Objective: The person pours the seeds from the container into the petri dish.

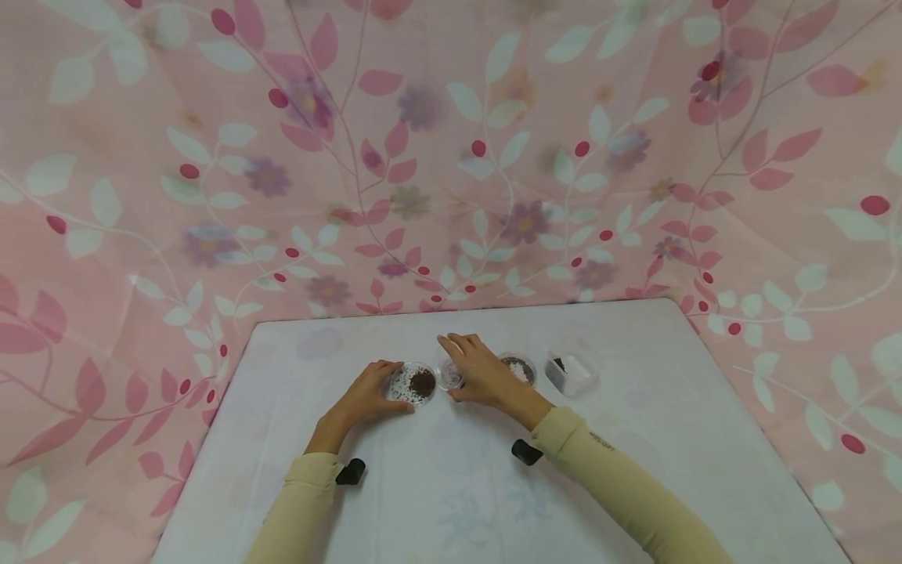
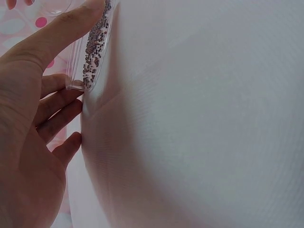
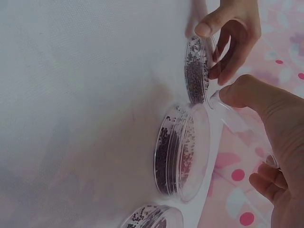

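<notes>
Nearest the camera, your cream sleeves (image 1: 634, 493) run forward over the white surface (image 1: 451, 501) to a row of clear round dishes. Left hand (image 1: 362, 398) — thumb and curled fingers pinch the rim of the left dish (image 1: 414, 384), which lies flat and holds a dark heap with scattered seeds. Right hand (image 1: 479, 370) — fingers arched over the small middle dish (image 1: 449, 376), thumb (image 3: 237, 92) hooked on a clear lid (image 3: 237, 121) that the right wrist view shows raised at an angle from the seed-filled dish beneath. Further right stand another seed dish (image 1: 520, 368) and a clear box (image 1: 569, 374), both apart from your hands.

To do this step well, judge it so: keep the left dish pressed level while you work, lift the lid by its edge only, and tip it slowly so no seeds roll out.

The dishes are round, so no long axis in plan; each short axis stands upright, mouth upward
</notes>
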A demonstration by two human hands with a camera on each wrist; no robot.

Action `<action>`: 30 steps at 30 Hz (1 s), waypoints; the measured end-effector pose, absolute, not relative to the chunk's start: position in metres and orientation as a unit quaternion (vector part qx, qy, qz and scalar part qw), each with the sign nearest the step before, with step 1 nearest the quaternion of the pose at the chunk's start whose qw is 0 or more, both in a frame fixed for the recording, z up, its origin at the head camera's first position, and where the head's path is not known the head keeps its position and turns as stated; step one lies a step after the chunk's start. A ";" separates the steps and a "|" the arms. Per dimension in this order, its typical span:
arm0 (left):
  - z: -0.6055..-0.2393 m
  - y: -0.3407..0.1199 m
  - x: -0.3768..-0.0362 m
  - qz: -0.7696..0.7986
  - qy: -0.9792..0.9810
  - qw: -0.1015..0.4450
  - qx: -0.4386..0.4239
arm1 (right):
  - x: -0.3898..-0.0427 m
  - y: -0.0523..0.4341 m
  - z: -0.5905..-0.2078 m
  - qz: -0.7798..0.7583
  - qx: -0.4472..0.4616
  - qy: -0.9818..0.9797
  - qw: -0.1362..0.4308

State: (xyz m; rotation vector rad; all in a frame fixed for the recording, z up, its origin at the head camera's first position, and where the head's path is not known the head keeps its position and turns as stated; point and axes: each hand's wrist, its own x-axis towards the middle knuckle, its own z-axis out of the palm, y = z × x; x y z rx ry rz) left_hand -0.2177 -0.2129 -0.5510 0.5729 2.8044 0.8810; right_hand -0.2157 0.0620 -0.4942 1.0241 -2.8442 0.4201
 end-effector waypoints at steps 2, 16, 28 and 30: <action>-0.552 -0.214 -0.218 0.292 0.934 0.076 0.189 | -0.216 0.060 -0.494 0.127 0.336 -0.932 0.038; -0.548 -0.217 -0.216 0.301 0.931 0.068 0.194 | -0.220 0.045 -0.494 0.022 0.355 -0.932 0.069; -0.551 -0.220 -0.217 0.298 0.932 0.065 0.197 | -0.217 0.036 -0.493 -0.018 0.377 -0.922 0.082; -0.552 -0.221 -0.217 0.296 0.933 0.064 0.196 | -0.217 0.035 -0.493 -0.021 0.378 -0.922 0.081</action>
